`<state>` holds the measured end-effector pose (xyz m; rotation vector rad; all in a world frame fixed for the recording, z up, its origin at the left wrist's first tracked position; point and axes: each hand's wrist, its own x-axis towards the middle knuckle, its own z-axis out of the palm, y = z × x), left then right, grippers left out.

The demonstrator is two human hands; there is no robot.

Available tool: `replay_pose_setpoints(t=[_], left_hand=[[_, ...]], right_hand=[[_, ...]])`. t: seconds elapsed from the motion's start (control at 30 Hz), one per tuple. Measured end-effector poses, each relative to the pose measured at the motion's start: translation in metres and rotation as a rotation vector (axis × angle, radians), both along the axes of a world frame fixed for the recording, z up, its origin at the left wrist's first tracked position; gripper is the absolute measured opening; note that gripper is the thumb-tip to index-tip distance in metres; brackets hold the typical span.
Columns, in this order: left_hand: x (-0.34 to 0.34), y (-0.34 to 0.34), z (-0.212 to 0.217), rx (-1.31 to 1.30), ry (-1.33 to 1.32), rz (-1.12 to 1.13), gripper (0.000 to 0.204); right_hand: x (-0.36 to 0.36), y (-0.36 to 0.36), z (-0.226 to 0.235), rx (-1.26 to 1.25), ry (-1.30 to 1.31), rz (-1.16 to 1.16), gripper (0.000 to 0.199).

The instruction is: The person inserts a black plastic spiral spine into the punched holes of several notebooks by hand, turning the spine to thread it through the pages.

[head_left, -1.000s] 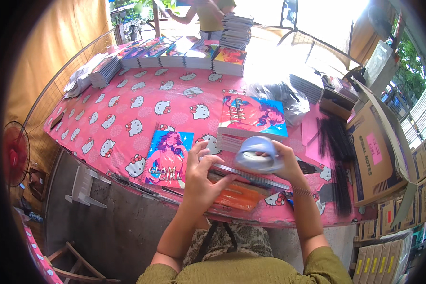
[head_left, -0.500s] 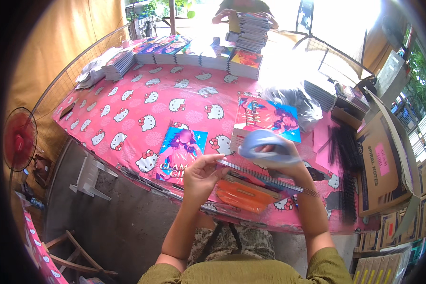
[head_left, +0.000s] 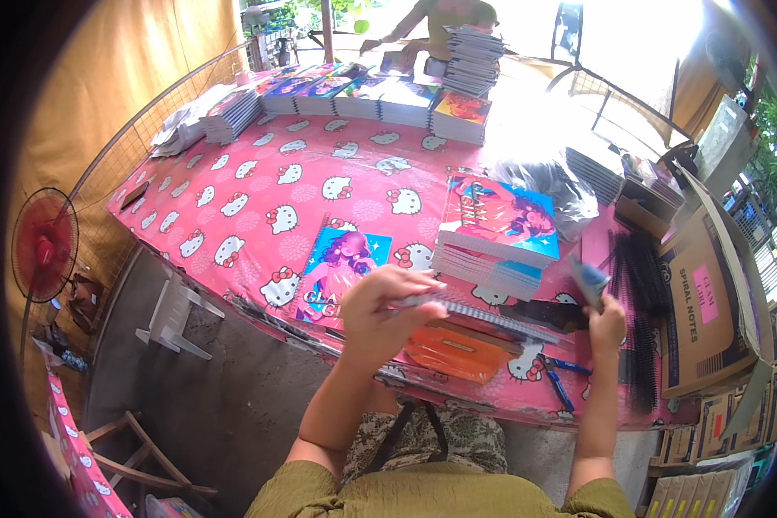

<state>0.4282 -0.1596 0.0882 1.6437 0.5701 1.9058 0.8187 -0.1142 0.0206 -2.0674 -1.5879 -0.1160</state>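
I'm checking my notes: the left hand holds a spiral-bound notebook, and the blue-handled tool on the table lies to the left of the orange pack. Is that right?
Not quite: the head view shows the blue-handled tool lying to the right of the orange pack on the table. The left hand does hold a spiral-bound notebook.

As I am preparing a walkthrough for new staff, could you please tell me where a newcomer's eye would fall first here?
Probably on the bright pink tablecloth with white cat faces, spread across the middle. Next might come the stack of colourful notebooks right of centre, and the left hand in front, holding a spiral-bound item. A red fan stands at far left.
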Motion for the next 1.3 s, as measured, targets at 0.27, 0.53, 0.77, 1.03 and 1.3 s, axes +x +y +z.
replay_pose_setpoints(t=[0.27,0.53,0.77,1.03,1.3], left_hand=[[-0.007,-0.086,0.042,0.315,0.646,0.25,0.025],[0.05,-0.074,-0.028,-0.008,0.478,0.238,0.026],[0.054,-0.071,-0.017,0.019,0.53,0.286,0.025],[0.051,-0.07,-0.017,0.035,0.492,0.275,0.025],[0.037,-0.064,-0.014,0.099,0.487,0.258,0.018]], right_hand=[[-0.021,-0.11,-0.025,-0.212,0.021,0.486,0.066],[-0.075,-0.137,0.018,-0.059,0.371,0.571,0.045],[-0.136,-0.146,0.064,0.031,0.396,0.884,0.049],[-0.14,-0.142,0.069,0.005,0.461,0.877,0.041],[-0.129,-0.13,0.044,-0.899,1.864,0.836,0.028]])
